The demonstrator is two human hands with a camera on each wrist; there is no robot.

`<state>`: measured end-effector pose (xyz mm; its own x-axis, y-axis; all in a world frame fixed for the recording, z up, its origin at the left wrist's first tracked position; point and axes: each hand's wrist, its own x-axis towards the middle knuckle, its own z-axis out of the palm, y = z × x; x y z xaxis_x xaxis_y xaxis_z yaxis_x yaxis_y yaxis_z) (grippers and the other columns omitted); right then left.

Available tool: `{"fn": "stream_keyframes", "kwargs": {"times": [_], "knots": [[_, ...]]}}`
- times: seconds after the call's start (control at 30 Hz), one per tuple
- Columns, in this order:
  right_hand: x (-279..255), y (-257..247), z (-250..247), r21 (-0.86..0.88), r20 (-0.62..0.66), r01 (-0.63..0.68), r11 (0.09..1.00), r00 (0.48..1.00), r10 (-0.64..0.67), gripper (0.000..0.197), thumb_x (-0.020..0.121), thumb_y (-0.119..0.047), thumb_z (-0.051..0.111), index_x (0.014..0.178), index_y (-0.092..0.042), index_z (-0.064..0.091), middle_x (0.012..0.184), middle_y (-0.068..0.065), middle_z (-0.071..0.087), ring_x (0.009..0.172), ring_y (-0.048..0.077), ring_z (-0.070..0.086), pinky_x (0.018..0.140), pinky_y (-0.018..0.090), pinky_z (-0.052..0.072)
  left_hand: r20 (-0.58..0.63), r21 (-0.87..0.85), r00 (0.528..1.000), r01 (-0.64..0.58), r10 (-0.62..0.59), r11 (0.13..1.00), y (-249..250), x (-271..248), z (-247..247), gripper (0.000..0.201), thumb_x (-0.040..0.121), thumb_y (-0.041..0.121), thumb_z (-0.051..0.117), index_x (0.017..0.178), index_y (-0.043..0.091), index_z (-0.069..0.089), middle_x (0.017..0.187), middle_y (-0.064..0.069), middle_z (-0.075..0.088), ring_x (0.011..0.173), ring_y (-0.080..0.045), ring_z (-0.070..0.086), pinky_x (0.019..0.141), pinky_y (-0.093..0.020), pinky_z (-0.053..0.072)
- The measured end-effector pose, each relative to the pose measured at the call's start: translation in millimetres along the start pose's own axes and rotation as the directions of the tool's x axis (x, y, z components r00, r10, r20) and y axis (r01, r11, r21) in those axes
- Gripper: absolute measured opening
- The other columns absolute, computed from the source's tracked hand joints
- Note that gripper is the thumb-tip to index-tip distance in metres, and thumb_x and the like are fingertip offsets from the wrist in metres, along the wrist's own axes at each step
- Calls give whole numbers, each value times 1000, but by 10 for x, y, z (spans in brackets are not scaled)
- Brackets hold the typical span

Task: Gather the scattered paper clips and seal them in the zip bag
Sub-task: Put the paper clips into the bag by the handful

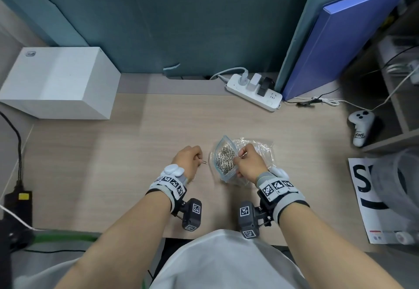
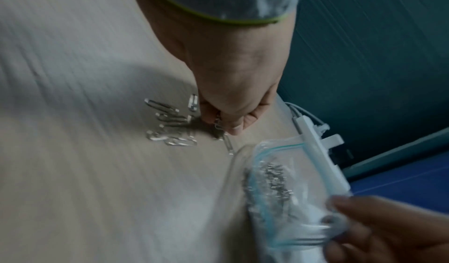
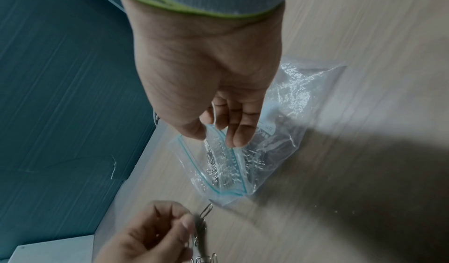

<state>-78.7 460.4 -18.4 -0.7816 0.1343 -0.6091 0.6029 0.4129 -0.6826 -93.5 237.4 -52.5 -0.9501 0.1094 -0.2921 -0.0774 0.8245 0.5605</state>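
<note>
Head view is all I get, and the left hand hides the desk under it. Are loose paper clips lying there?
Observer: Yes, the left wrist view shows a cluster of loose clips on the desk beside the left hand.
Operator: Does it hold just one?
Observer: No, the right wrist view shows several held clips bunched in its pinch.
Operator: And the bag?
Observer: The right hand pinches one lip of the bag, mouth open.

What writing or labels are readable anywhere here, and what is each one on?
"S", then cut-off letters: white sheet at the desk's right edge.
Dark lettering, too blurred to read: white game controller.
Small print, too blurred: label on the zip bag held by the right hand.
Square black-and-white codes, no words: wristbands.
</note>
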Motion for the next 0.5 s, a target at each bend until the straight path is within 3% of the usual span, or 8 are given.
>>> {"fn": "stream_keyframes", "kwargs": {"times": [0.07,0.17,0.23,0.3,0.37,0.5], "knots": [[12,-13,10,-1,-5,4,1000,1000,-4,16,92,-15,58,91,-23,44,71,10,63,56,28,62,65,47,59,6,-132,999,-35,36,991,172,34,8,19,81,6,72,82,24,66,82,6,63,72,-12,59,66,-24,46],[24,-8,27,-8,-18,4,1000,1000,-4,15,89,-18,58,89,-25,45,71,11,63,59,29,61,63,48,56,72,-338,994,-51,80,940,394,72,14,21,78,8,81,93,22,73,89,3,72,73,-14,67,69,-15,49],[15,-18,14,6,-9,7,1000,1000,-7,15,91,-15,57,91,-23,44,71,11,62,57,28,59,60,46,53,53,-364,996,-45,69,930,410,97,13,23,79,8,81,98,20,75,93,4,75,75,-8,69,71,-9,48],[7,-39,-9,6,-3,11,1000,1000,-11,14,92,-14,57,92,-21,45,71,10,62,57,29,61,63,48,57,-32,-275,999,-51,44,960,299,115,-9,18,84,9,77,98,20,76,93,6,74,80,-6,68,74,-13,50],[25,-31,-37,2,-1,4,1000,1000,-4,14,95,-14,58,94,-20,45,75,10,64,60,29,65,68,50,61,-71,-127,997,-47,38,991,115,124,-29,16,86,10,74,97,21,76,96,5,70,88,-13,65,80,-26,52],[49,-27,-58,-4,3,-3,1000,1000,3,15,93,-15,60,93,-21,46,79,11,65,62,32,67,68,56,63,15,98,997,-82,81,992,-126,64,0,26,79,18,81,103,26,75,105,7,63,104,-14,51,83,-24,38]]}}
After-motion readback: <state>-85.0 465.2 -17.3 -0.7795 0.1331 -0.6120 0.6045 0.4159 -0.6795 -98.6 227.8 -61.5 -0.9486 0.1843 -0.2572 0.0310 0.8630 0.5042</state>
